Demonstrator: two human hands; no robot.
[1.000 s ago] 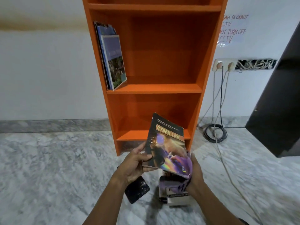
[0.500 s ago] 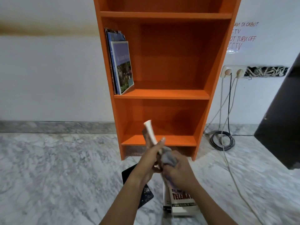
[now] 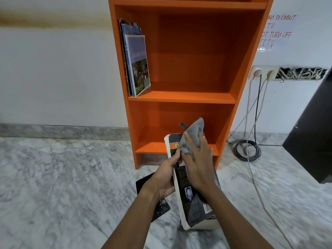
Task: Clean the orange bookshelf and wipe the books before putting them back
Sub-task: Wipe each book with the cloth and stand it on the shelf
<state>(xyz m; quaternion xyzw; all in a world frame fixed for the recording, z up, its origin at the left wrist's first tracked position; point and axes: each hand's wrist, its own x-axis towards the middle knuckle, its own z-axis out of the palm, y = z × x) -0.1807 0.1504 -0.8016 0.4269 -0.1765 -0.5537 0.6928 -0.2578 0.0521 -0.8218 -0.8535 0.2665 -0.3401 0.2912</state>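
Note:
In front of the orange bookshelf [image 3: 181, 97] I hold a dark paperback book [image 3: 188, 194] with its back cover toward me. My left hand [image 3: 165, 177] grips its left, page-edge side. My right hand [image 3: 199, 166] lies on the cover and holds a grey cloth [image 3: 195, 132] against the book's upper part; the cloth bunches up past my fingertips. A few thin books [image 3: 138, 65] lean against the left wall of the middle shelf. The rest of that shelf and the bottom shelf hold nothing.
On the marble floor below my hands lie a black book [image 3: 159, 207] and a pale book [image 3: 206, 223], partly hidden. A wall socket [image 3: 262, 72] feeds cables down to a coil [image 3: 246, 150] right of the shelf. Dark furniture [image 3: 314, 141] stands at the far right.
The book was turned from front cover up, through edge-on, to back cover facing me. My right hand moved with the cloth from the book's lower corner up onto the cover's top.

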